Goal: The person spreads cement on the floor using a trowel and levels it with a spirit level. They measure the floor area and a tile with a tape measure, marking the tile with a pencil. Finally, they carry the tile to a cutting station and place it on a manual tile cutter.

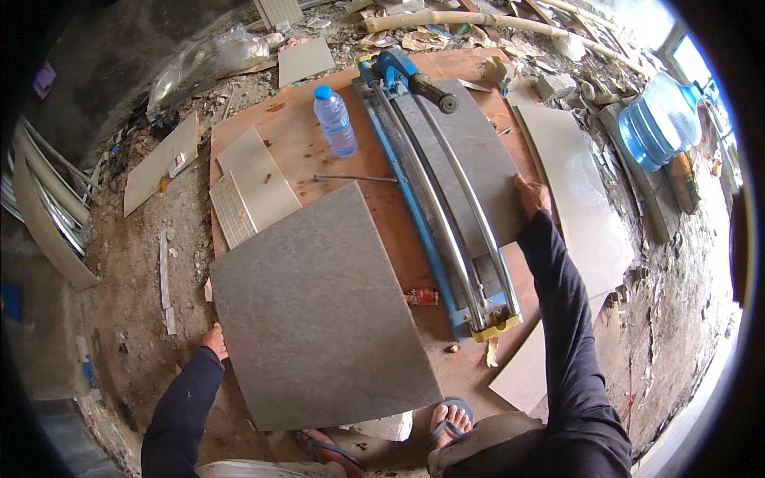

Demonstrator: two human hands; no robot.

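Observation:
My left hand (215,341) grips the left edge of a large square grey tile (319,311), which slants across the front of a brownish board. Its thumb and fingers are closed on that edge. To the right, a blue manual tile cutter (416,231) with two shiny rails lies lengthwise on the board. Another grey tile (478,143) rests on it under the rails. My right hand (532,197) is closed on this tile's right edge; its fingertips are partly hidden. The cutter's dark-gripped handle (434,94) is at the far end.
A water bottle (335,123) stands left of the cutter, near a thin metal rod (355,178). Tile offcuts (259,163) lie at the left, long beige tiles (570,183) at the right. A large blue water jug (660,123), bamboo pole (478,21) and rubble surround the board (287,111).

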